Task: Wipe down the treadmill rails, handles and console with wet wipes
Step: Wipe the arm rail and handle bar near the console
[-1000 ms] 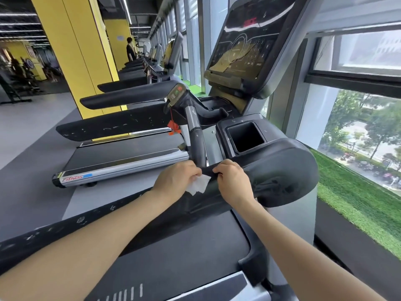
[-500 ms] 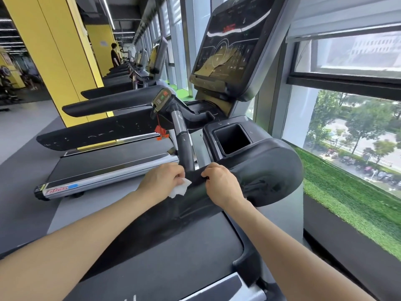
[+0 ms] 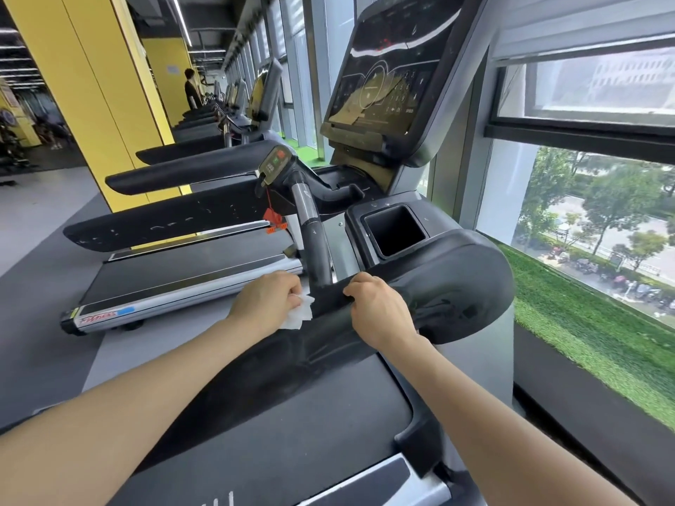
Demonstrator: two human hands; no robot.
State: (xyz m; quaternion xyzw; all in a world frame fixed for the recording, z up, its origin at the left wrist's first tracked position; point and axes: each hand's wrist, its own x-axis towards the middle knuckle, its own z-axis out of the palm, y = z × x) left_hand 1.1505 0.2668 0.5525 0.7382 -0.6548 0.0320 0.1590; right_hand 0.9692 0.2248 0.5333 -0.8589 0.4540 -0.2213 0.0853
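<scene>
The left hand (image 3: 264, 301) bunches a crumpled white wet wipe (image 3: 300, 313) against the near black padded treadmill rail (image 3: 328, 312), scrubbing below the upright handle (image 3: 317, 246). The right hand (image 3: 380, 310) curls over the rail's edge, probably to brace.

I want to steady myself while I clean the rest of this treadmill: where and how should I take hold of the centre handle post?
Probably grip the black padded lower section of the centre handle post, just above where it meets the black rail. Come from the near side and wrap the fingers round it: it is round, slim and tilted away. Higher up it turns to smooth chrome, then the button pod.
</scene>
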